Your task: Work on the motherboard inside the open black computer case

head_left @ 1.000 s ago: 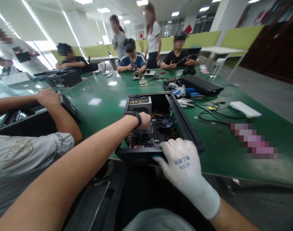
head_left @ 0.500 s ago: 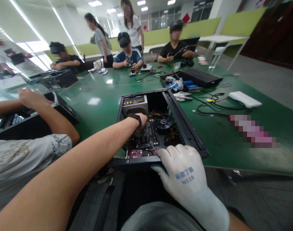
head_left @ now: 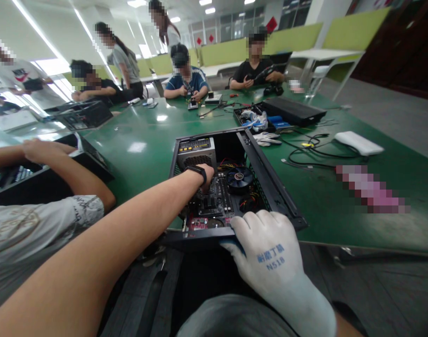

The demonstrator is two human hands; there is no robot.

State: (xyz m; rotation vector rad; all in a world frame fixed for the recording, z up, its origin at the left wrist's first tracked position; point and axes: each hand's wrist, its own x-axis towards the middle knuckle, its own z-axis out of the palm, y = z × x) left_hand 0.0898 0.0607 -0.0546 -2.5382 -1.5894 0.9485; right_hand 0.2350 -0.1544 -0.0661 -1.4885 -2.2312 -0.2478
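Note:
An open computer case (head_left: 277, 189) lies on its side at the table's near edge. My left hand (head_left: 208, 174), bare with a black band at the wrist, reaches down inside it over the motherboard (head_left: 214, 199). Its fingers are mostly hidden behind the hand, so what they touch is unclear. Just right of that hand sits a round black cooling fan (head_left: 239, 178), and behind it is the power supply (head_left: 196, 152). My right hand (head_left: 268, 252), in a white glove, grips the near rim of the case with fingers over the edge and thumb below.
On the left, another person's arms (head_left: 66, 164) rest at a second case (head_left: 98, 161). Gloves (head_left: 258, 120), a black tray with a flat dark panel (head_left: 294, 111), cables (head_left: 312, 145) and a white pouch (head_left: 359, 143) lie on the green table (head_left: 340, 220). Several people sit or stand beyond.
My hands stay almost where they were, with the left inside the case and the right on its rim. In the background, two standing people have moved left.

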